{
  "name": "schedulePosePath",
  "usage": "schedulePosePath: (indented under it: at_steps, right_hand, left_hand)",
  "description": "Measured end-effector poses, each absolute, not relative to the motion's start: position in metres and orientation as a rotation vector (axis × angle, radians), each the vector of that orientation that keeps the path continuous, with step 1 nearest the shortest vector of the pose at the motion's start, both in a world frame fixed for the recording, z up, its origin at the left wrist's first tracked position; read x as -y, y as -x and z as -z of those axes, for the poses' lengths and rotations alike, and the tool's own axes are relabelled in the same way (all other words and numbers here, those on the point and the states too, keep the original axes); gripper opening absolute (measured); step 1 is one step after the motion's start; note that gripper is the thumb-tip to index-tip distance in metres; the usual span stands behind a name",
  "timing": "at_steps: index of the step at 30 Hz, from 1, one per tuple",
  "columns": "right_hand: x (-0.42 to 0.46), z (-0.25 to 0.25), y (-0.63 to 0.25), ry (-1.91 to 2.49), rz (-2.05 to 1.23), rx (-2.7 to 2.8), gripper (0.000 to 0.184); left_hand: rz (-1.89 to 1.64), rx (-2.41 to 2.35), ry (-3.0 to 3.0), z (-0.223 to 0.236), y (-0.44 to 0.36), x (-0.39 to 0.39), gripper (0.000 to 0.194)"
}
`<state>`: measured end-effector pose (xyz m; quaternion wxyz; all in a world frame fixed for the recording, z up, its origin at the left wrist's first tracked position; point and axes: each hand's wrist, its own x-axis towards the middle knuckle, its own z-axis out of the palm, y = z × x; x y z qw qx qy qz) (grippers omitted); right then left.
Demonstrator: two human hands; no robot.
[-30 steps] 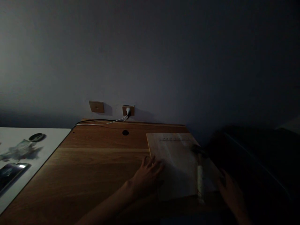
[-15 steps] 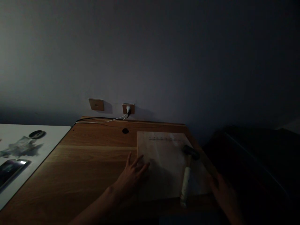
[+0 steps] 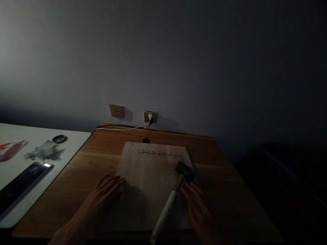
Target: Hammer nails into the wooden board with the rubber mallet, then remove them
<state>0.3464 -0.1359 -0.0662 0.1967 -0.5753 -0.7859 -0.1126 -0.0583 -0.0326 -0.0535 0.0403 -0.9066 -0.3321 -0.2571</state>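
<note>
A pale wooden board (image 3: pixel 150 170) lies on the wooden desk (image 3: pixel 224 183), with a row of small nails (image 3: pixel 157 152) along its far edge. My left hand (image 3: pixel 106 192) rests flat over the board's left edge, fingers spread, holding nothing. A mallet (image 3: pixel 173 194) with a black head and a pale wrapped handle lies across the board, its handle running off the near edge. My right hand (image 3: pixel 195 207) sits just right of the mallet's neck, close to it or touching. I cannot see a grip on it.
At left stands a white table (image 3: pixel 74 139) bearing a phone (image 3: pixel 25 183) and crumpled foil-like scraps. A white cable (image 3: pixel 122 128) runs from a wall socket (image 3: pixel 150 116) along the desk's back edge. A dark shape fills the lower right.
The board has slid left across the desk. The mallet has swung from nearly upright to slanting, with its handle toward lower left. Both hands now sit nearer the board's middle.
</note>
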Motion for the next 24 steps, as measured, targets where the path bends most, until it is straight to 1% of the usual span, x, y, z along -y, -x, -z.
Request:
schedulePosePath:
  at_steps: [1,3,9,13,16,19,21,24]
  right_hand:
    - [0.13,0.063,-0.333,1.542,0.332,2.295,0.066]
    - [0.118,0.057,-0.314,1.428,0.345,2.387,0.073]
    - [0.097,0.051,-0.316,1.35,0.182,2.382,0.07]
    - [0.098,0.057,-0.33,1.429,0.204,2.353,0.069]
    - [0.099,0.06,-0.333,1.487,0.174,2.335,0.068]
    - [0.09,0.054,-0.334,1.464,0.128,2.281,0.061]
    - [0.073,0.045,-0.336,1.487,0.141,2.191,0.052]
    - [0.03,0.025,-0.338,1.66,0.2,2.028,0.035]
  left_hand:
    - [0.757,1.023,2.79,0.052,0.059,0.033,0.034]
    - [0.721,0.997,2.826,0.049,0.056,0.033,0.034]
    - [0.692,1.007,2.917,0.053,0.05,0.028,0.035]
    - [0.695,1.037,2.922,0.061,0.052,0.027,0.035]
    - [0.712,1.07,2.928,0.058,0.047,0.021,0.034]
    - [0.657,1.166,2.944,0.044,0.035,-0.004,0.031]
    - [0.643,1.254,2.931,0.033,0.023,-0.03,0.029]
    - [0.67,1.331,2.918,0.024,0.004,-0.074,0.028]
